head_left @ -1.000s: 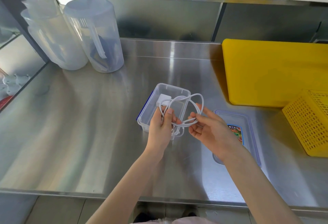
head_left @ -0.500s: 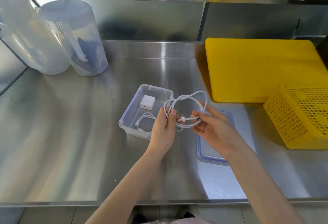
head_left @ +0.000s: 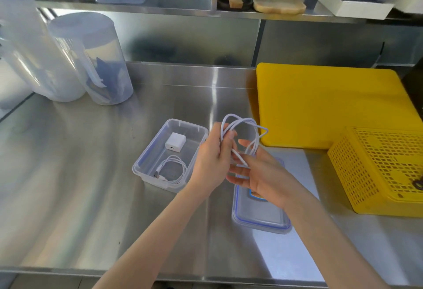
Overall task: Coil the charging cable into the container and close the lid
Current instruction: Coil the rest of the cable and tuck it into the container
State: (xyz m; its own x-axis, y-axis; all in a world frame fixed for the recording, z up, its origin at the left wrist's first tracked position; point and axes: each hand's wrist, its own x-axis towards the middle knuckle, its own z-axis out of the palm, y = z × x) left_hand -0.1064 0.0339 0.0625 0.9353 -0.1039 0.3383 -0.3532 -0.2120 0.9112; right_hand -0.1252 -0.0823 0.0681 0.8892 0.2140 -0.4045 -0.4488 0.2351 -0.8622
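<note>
In the head view, a brushed stainless-steel bench [head_left: 91, 197] is seen from above, backed by a steel splashback and a steel shelf [head_left: 286, 15] on which wooden boards [head_left: 278, 2] and a white box [head_left: 354, 2] are stacked. At the back left of the bench, two tall translucent plastic jugs [head_left: 96, 60] are stood side by side. On the right, a large yellow plastic cutting board [head_left: 320, 105] is laid flat, and a yellow perforated plastic basket [head_left: 384, 169] is set at its near corner.

Near the middle of the bench, a clear rectangular plastic container [head_left: 148, 167] is placed with its top uncovered; a small white charger block [head_left: 175, 144] and a second small coiled white cable [head_left: 174, 169] are contained in it. The clear lid with a blue seal [head_left: 261, 220] is laid flat on the bench to the right of the container.

The long white charging cable [head_left: 242, 133] is held in loose loops above the bench, between container and lid. The loops are gripped by the curled fingers of the left hand [head_left: 212, 158], while a strand is pinched by the right hand [head_left: 258, 174], whose other fingers are spread
</note>
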